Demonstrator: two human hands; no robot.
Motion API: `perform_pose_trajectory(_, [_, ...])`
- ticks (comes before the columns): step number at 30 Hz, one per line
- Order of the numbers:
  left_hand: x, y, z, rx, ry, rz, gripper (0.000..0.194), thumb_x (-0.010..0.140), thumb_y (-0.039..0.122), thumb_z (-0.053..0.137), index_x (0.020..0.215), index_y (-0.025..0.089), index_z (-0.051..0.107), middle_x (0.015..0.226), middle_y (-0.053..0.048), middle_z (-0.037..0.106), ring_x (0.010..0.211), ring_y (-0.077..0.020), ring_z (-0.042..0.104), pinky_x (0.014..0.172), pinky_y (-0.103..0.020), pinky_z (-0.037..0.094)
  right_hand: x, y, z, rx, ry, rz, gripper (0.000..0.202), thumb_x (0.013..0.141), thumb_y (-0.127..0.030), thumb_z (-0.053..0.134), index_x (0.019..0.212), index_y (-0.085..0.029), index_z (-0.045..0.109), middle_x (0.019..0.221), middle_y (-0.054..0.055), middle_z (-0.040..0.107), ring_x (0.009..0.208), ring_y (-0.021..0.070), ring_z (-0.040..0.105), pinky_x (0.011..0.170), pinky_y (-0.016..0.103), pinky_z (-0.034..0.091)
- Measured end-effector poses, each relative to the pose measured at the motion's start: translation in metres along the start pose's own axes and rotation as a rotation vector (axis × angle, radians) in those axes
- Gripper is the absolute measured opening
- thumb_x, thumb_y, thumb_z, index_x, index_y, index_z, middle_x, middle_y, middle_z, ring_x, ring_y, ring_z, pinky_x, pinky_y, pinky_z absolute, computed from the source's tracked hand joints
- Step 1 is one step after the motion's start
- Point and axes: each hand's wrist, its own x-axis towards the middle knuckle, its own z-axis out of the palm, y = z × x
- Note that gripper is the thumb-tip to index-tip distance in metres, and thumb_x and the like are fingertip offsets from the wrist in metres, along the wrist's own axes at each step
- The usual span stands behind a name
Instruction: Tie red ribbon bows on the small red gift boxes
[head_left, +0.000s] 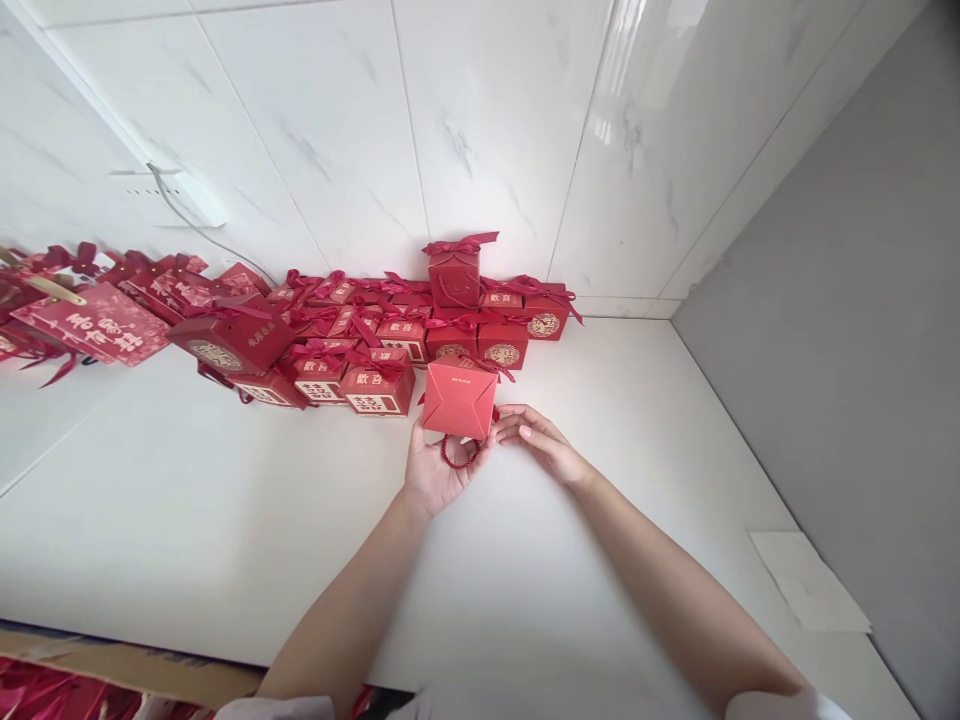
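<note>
My left hand (pixel 441 475) is palm up and holds a red gift box (pixel 459 400) from below. The box is tilted so that a face with folded flaps shows. A twisted red cord handle (pixel 460 453) hangs over my palm, and a dark red ribbon shows at the box's far edge. To the box's right is my right hand (pixel 546 445), its fingers stretched out and slightly bent. Its fingertips are at the box's right edge near a bit of ribbon; whether they touch it I cannot tell. Just beyond stand several similar ribbon-tied red gift boxes (pixel 377 383).
One ribbon-tied box (pixel 454 275) stands on top of the row against the tiled wall (pixel 495 120). Red gift bags (pixel 109 325) lie at the left. A carton (pixel 135 665) of red items sits at the lower left. White paper (pixel 810 580) lies at the right beside a grey panel (pixel 840 350).
</note>
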Motion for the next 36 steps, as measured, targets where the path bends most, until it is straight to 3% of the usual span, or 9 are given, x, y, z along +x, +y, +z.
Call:
perform_pose_trajectory(5, [0.001, 0.002, -0.003, -0.066, -0.041, -0.028, 0.068, 0.087, 0.063, 0.037, 0.120, 0.007, 0.058, 0.099, -0.016, 0.065, 0.083, -0.0194, 0.063, 0.073, -0.029, 0.056, 0.000, 0.001, -0.001, 0.021, 0.004, -0.004, 0.040, 0.091, -0.043, 0.057, 0.125, -0.021, 0.055, 0.116, 0.011, 0.065, 0.106, 0.0231, 0.062, 0.098, 0.043, 0.044])
perform_pose_trajectory(11, [-0.001, 0.001, -0.004, 0.012, -0.072, -0.020, 0.049, 0.089, 0.051, 0.041, 0.109, 0.011, 0.061, 0.092, -0.013, 0.062, 0.068, -0.0145, 0.055, 0.060, -0.026, 0.050, -0.001, -0.001, 0.000, 0.012, 0.004, 0.000, 0.037, 0.090, -0.043, 0.060, 0.120, -0.021, 0.059, 0.114, 0.011, 0.066, 0.106, 0.0236, 0.062, 0.098, 0.044, 0.044])
perform_pose_trajectory(18, [-0.001, 0.000, -0.001, 0.040, -0.063, -0.024, 0.067, 0.085, 0.066, 0.036, 0.110, 0.009, 0.062, 0.094, -0.015, 0.063, 0.071, -0.0181, 0.058, 0.064, -0.030, 0.048, -0.001, -0.002, 0.001, -0.025, 0.012, 0.013, 0.033, 0.089, -0.046, 0.061, 0.110, -0.021, 0.066, 0.113, 0.010, 0.068, 0.105, 0.0247, 0.064, 0.099, 0.045, 0.045])
perform_pose_trajectory(23, [0.000, 0.001, -0.008, 0.290, -0.052, 0.131, 0.062, 0.082, 0.061, 0.041, 0.115, 0.013, 0.062, 0.105, -0.016, 0.068, 0.085, -0.0299, 0.066, 0.070, -0.039, 0.049, 0.003, 0.008, 0.000, 0.019, 0.110, 0.037, 0.031, 0.086, -0.046, 0.063, 0.102, -0.020, 0.071, 0.104, 0.008, 0.072, 0.101, 0.0267, 0.065, 0.098, 0.045, 0.046])
perform_pose_trajectory(26, [-0.004, 0.008, -0.014, 0.583, -0.026, 0.249, 0.053, 0.076, 0.047, 0.062, 0.118, 0.016, 0.061, 0.112, -0.015, 0.068, 0.101, -0.0342, 0.065, 0.083, -0.044, 0.050, 0.006, 0.014, -0.001, 0.038, 0.169, 0.027, 0.034, 0.086, -0.047, 0.063, 0.109, -0.024, 0.068, 0.109, 0.005, 0.072, 0.105, 0.0272, 0.064, 0.099, 0.044, 0.045])
perform_pose_trajectory(29, [-0.012, 0.018, -0.015, 0.954, -0.056, 0.351, 0.080, 0.066, 0.027, 0.078, 0.139, 0.024, 0.044, 0.130, -0.012, 0.060, 0.116, -0.0328, 0.058, 0.096, -0.043, 0.048, 0.008, 0.015, -0.002, 0.121, 0.238, 0.040, 0.034, 0.089, -0.049, 0.055, 0.111, -0.026, 0.065, 0.110, 0.004, 0.071, 0.103, 0.0267, 0.065, 0.097, 0.045, 0.047])
perform_pose_trajectory(32, [-0.020, 0.026, -0.010, 1.221, -0.087, 0.476, 0.100, 0.064, 0.021, 0.080, 0.149, 0.030, 0.028, 0.144, -0.012, 0.047, 0.122, -0.0315, 0.054, 0.102, -0.044, 0.045, 0.008, 0.014, -0.004, 0.186, 0.288, 0.031, 0.028, 0.089, -0.046, 0.052, 0.101, -0.025, 0.066, 0.106, 0.004, 0.070, 0.100, 0.0261, 0.065, 0.093, 0.043, 0.049])
perform_pose_trajectory(36, [-0.021, 0.027, -0.003, 1.325, -0.010, 0.610, 0.085, 0.063, 0.021, 0.079, 0.140, 0.026, 0.044, 0.141, -0.013, 0.047, 0.127, -0.0325, 0.049, 0.108, -0.047, 0.040, 0.008, 0.011, -0.004, 0.179, 0.301, 0.006, 0.025, 0.085, -0.038, 0.054, 0.101, -0.022, 0.065, 0.111, 0.006, 0.069, 0.107, 0.0271, 0.062, 0.095, 0.043, 0.048])
